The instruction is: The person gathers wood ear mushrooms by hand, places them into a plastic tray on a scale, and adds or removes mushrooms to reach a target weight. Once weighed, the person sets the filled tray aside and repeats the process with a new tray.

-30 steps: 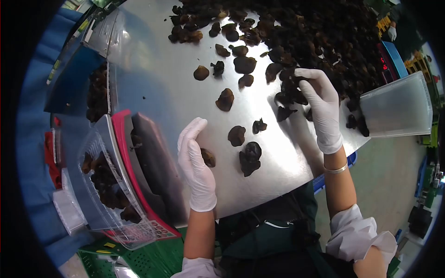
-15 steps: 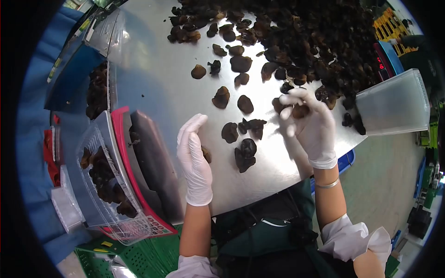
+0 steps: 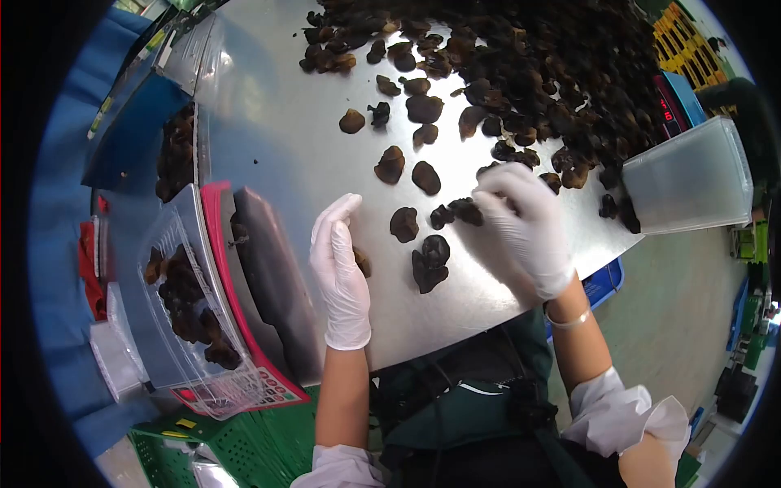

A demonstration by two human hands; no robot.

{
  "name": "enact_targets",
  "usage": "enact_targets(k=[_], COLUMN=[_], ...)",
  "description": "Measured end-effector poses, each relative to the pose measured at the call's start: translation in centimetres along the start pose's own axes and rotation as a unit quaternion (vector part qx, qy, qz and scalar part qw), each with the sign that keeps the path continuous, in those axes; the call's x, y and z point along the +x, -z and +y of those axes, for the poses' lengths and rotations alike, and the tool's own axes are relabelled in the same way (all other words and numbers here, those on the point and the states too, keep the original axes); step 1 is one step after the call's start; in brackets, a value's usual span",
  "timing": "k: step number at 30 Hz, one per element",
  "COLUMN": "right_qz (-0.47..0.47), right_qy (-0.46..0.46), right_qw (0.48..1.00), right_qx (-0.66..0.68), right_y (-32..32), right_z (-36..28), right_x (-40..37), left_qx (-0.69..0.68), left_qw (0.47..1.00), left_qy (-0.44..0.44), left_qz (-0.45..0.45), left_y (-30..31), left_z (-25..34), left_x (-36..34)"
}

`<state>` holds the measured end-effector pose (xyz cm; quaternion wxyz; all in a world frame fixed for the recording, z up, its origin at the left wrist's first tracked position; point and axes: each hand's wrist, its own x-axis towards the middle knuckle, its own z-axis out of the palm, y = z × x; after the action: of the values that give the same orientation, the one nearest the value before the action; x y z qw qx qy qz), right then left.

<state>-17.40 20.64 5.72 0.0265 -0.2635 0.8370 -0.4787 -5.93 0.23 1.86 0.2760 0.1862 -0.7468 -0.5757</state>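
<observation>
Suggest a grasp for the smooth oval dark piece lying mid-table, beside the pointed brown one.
Pinch the oval piece across its narrower middle, thumb and forefinger on its two long edges, coming from above. It lies on the metal table, longer than wide, with a gap to the pointed brown piece, so both fingers should fit.

A dark, crinkled piece (image 3: 466, 211) lay on the metal bench (image 3: 285, 146) at the right hand's (image 3: 525, 232) fingertips, partly covered by them. A lighter brown piece (image 3: 362, 262) lay just beside the left hand (image 3: 342, 272), partly hidden by it. Between the hands, a rounded brown piece (image 3: 403, 224) lay near a glossy, near-black folded clump (image 3: 430, 264).
</observation>
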Motion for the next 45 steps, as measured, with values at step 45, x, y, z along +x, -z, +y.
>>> enact_targets(k=[45], right_qz=[0.143], right_qy=[-0.009], right_qw=[0.973], right_qx=[-0.181], right_y=[1.6], right_z=[5.4], right_x=[1.9], left_qx=[0.020], left_qw=[0.998], left_qy=[-0.038], left_qz=[-0.051], left_y=[-0.5], left_z=[0.2], left_x=[0.1])
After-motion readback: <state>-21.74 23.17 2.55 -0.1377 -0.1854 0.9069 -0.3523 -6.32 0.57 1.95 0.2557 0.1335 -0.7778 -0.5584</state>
